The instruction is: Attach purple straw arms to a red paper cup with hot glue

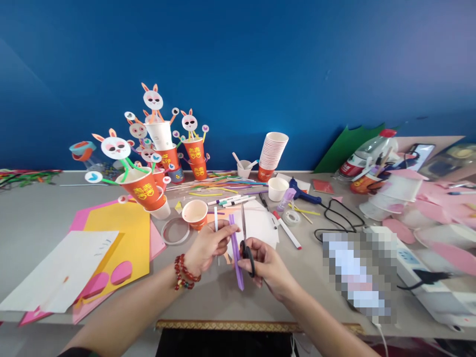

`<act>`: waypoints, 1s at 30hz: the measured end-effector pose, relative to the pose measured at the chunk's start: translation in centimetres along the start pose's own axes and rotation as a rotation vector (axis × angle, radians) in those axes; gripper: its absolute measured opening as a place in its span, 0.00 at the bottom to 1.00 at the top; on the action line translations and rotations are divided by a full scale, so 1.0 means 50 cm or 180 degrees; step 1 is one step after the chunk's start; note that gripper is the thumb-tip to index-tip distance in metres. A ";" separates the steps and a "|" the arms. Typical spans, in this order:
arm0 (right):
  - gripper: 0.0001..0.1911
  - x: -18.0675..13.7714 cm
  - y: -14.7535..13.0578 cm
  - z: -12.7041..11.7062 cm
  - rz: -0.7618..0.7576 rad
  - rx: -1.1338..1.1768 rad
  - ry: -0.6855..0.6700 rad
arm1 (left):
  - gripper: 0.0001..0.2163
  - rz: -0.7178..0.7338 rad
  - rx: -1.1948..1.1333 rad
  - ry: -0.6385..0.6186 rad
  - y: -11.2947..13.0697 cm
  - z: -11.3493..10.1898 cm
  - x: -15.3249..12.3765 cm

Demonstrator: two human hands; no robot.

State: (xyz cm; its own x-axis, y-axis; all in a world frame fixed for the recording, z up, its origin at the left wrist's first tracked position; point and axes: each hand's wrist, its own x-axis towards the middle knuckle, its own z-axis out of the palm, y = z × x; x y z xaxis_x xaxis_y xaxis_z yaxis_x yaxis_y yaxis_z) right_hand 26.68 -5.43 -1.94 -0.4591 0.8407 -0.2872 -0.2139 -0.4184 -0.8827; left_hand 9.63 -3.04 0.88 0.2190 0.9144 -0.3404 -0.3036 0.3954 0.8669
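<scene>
purple strip in the left hand, scissors in the right

head view: the left hand is clamped on a purple strip, fingertips near its upper end; most of it hangs below the grip, slanting down toward the right hand. one white strip also stands at the left fingers. the right hand is closed around the handles of scissors, blades pointing up just beside the strip; whether they touch it, i cannot tell.

the front rabbit cup carries yellow 囍 lettering; the bottle label is too blurred to read.

counted: one pair of scissors, one glue gun, two tape rolls, two pink ovals on the yellow sheet, and one red-capped marker.
</scene>
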 end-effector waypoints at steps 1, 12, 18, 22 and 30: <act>0.25 0.000 0.000 0.001 -0.0006 0.0052 0.0016 | 0.16 0.0001 -0.0020 -0.0008 0.000 -0.001 0.001; 0.26 -0.011 0.000 0.012 0.0105 0.0206 -0.0056 | 0.16 0.0541 -0.0251 0.0218 0.013 -0.012 0.003; 0.25 -0.006 0.017 0.007 -0.0134 -0.0134 0.0118 | 0.15 0.0559 -0.0339 0.0274 0.011 -0.013 0.002; 0.25 -0.009 0.014 0.009 -0.0325 -0.0413 0.0240 | 0.14 0.0512 -0.0516 0.0340 0.007 -0.010 0.004; 0.26 -0.009 0.012 0.009 -0.0225 -0.0467 0.0259 | 0.14 0.0576 -0.0598 0.0357 0.010 -0.008 0.004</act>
State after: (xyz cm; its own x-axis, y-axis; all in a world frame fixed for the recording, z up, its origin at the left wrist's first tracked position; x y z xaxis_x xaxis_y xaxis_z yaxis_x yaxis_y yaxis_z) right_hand 26.37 -6.19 -2.18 -0.3749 0.8937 -0.2466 -0.1121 -0.3077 -0.9448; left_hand 9.15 -2.60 1.10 0.0447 0.9713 -0.2337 -0.4974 0.2245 0.8380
